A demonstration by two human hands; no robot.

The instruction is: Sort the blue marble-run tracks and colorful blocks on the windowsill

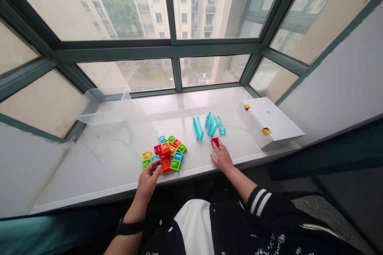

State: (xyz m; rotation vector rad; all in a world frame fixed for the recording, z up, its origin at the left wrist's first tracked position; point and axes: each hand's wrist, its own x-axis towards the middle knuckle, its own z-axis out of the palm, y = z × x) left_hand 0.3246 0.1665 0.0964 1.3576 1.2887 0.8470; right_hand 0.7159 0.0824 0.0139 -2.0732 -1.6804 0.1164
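Note:
My left hand (pixel 149 181) is at the near edge of a loose pile of small plastic blocks. Its thumb and index finger are a little apart, over an orange block (pixel 165 165). Around it lie a green block (pixel 176 165), a yellow block (pixel 146 155) and several red, blue and orange ones. Off to the right, my right hand (pixel 223 158) has its fingertips on a single red block (pixel 215 142), with the thumb held away from it. Just beyond that block are three translucent turquoise plastic pieces: one straight (pixel 198 128), one curved and ribbed (pixel 211 124), one smaller (pixel 221 126).
A white box (pixel 269 119) with yellow-and-black tabs sits on the right of the white marble-like sill (pixel 119 159). At the back left stands a clear plastic bin (pixel 104 117). Green-framed windows (pixel 176 51) border the sill; its front edge runs close to my body.

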